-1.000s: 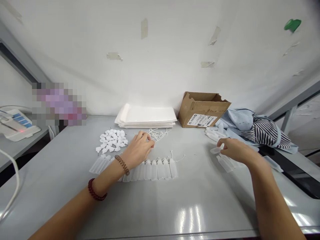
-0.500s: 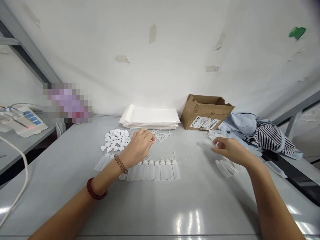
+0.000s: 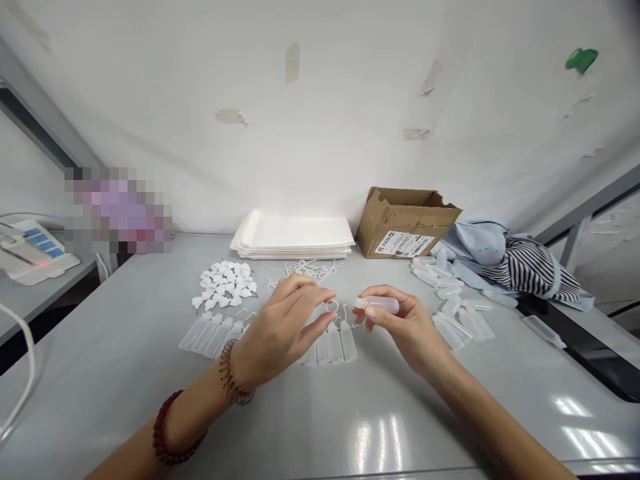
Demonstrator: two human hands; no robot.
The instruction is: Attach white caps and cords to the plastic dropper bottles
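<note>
White wall [image 3: 350,160] w/ tape scraps backs grey tabletop [image 3: 425,420]. Rear R: blue cloth [image 3: 473,241] bundled w/ striped cloth [image 3: 533,267]; alongside, open cardboard box [image 3: 407,217], label facing front. Ctr rear: stack of flat white sheets [image 3: 300,232], nr wall.

Front ctr: row of clear btls [image 3: 346,341], side by side, flat; cords at several necks; middle of row hidden behind L hand [image 3: 280,320]. Loose btls [image 3: 450,327] scattered on R side, in front of box & cloth.

L hand: thumb & index slightly apart, gripping small cord loop btwn tips. R hand [image 3: 415,327]: fingers closed around one btl. Rear L of row: pile of small white pcs [image 3: 227,283]; cord tangle [image 3: 315,270] directly in front of stack.

Held btl [image 3: 385,305]: approx. horiz., above tabletop, narrow end twd L hand. Cord loop [image 3: 332,302]: nr btl tip, apart from it.
</note>
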